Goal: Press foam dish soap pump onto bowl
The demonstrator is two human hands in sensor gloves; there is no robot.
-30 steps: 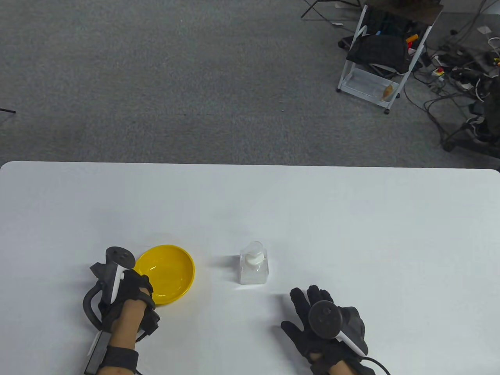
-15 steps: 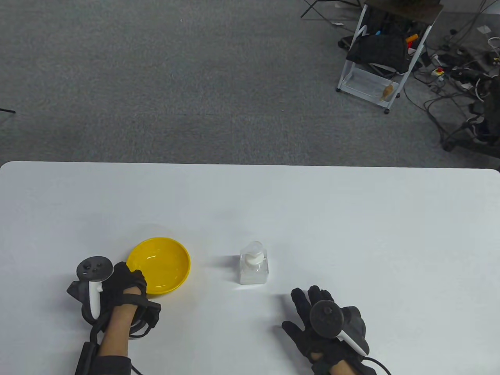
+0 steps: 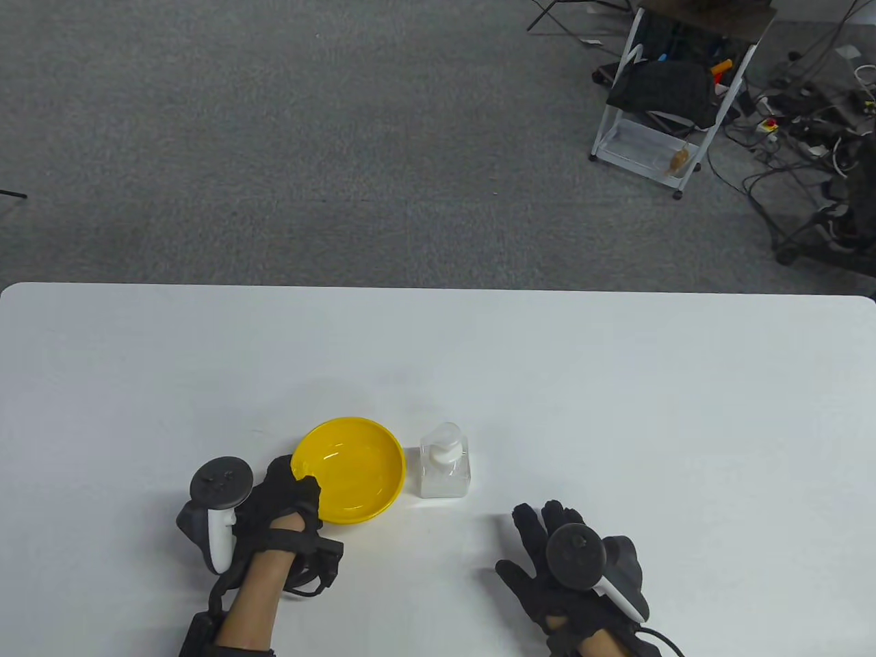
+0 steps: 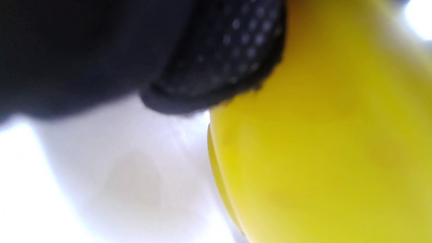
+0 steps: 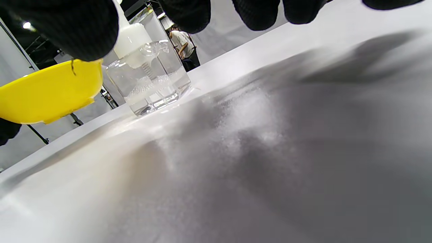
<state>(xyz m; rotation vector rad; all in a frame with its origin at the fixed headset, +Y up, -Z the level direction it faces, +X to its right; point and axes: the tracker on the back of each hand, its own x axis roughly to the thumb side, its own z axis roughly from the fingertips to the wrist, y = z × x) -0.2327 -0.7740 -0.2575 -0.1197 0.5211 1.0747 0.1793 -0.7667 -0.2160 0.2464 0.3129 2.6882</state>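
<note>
A yellow bowl (image 3: 350, 469) is near the table's front, lifted a little off the table in the right wrist view (image 5: 50, 94), right beside a clear square soap bottle (image 3: 445, 471) with a white pump head (image 3: 446, 453). My left hand (image 3: 287, 496) grips the bowl's near-left rim; the left wrist view shows a gloved finger (image 4: 216, 64) on the yellow wall (image 4: 320, 141). My right hand (image 3: 547, 547) lies open and flat on the table, in front and right of the bottle (image 5: 148, 77), holding nothing.
The white table (image 3: 616, 410) stretches wide behind and to the right. Beyond its far edge lie grey carpet, a white rolling cart (image 3: 667, 96) and cables at the back right.
My left hand has carried the bowl to the right, from the left part of the table to right beside the soap bottle. The right hand and bottle have stayed put.
</note>
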